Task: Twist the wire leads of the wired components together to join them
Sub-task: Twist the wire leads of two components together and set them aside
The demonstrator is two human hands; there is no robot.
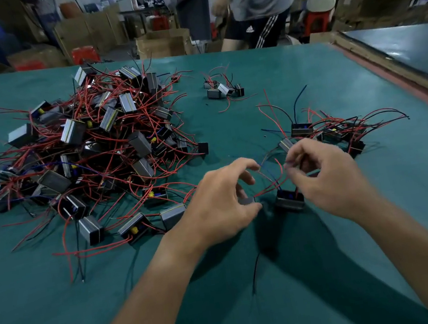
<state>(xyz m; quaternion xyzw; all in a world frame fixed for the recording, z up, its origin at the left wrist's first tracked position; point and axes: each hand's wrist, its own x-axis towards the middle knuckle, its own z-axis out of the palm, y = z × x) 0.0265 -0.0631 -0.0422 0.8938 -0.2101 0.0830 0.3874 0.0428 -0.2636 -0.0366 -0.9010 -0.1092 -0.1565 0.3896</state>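
Two small black wired components lie on the green table between my hands: one (290, 200) with a blue part on top, under my right hand, and a grey-faced one (247, 201) tucked against my left thumb. Red, blue and black leads (273, 178) rise from them. My left hand (221, 202) pinches a lead end at its fingertips near the middle. My right hand (325, 173) pinches another lead end close by, a short gap between the two pinches.
A big tangled heap of components with red leads (94, 152) fills the table's left. A smaller group (330, 130) lies right of my hands and a few (224, 88) sit farther back. The table's right edge (404, 83) runs diagonally. People and cardboard boxes stand beyond the far edge.
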